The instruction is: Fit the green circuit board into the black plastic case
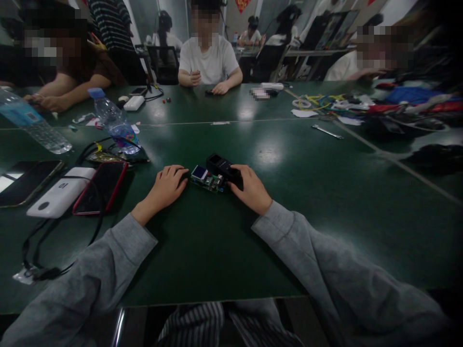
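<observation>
We have the green circuit board, small screen up, lying on the green table in front of us, right beside the black case, whose right end our right hand grasps between thumb and fingers. Our left hand, loosely curved and holding nothing, rests just beside the board's left edge. Farther left we see a red-edged phone and a white power bank; a wrench lies well off to the right.
</observation>
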Demonstrator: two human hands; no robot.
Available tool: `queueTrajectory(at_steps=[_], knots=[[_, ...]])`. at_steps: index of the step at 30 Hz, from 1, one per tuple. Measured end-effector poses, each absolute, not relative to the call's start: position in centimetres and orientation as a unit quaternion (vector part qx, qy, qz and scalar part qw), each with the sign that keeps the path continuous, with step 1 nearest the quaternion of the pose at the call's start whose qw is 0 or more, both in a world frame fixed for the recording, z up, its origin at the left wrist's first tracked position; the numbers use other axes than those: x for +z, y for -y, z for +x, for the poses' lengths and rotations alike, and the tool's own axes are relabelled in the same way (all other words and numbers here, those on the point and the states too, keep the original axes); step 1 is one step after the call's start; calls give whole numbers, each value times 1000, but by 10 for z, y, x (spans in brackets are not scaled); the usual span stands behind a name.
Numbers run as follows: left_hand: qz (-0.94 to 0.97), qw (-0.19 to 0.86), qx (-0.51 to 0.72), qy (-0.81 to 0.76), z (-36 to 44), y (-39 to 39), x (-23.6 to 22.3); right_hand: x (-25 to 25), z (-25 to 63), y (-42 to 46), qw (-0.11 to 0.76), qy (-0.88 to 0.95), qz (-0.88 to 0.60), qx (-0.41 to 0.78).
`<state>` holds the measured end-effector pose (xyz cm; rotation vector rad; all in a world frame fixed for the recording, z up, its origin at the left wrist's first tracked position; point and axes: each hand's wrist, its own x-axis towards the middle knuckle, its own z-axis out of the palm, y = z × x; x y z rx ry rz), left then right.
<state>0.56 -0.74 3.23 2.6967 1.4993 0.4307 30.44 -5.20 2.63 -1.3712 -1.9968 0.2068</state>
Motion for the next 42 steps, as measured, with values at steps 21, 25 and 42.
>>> queueTrajectory(at_steps=[21,25,42], knots=[[865,10,139,-483,6,8,32,27,303,53,345,769,-532,76],[865,11,137,-483,6,8,33,27,304,53,346,770,-530,79],[865,9,134,-484,6,8,33,28,303,54,364,770,-517,87]])
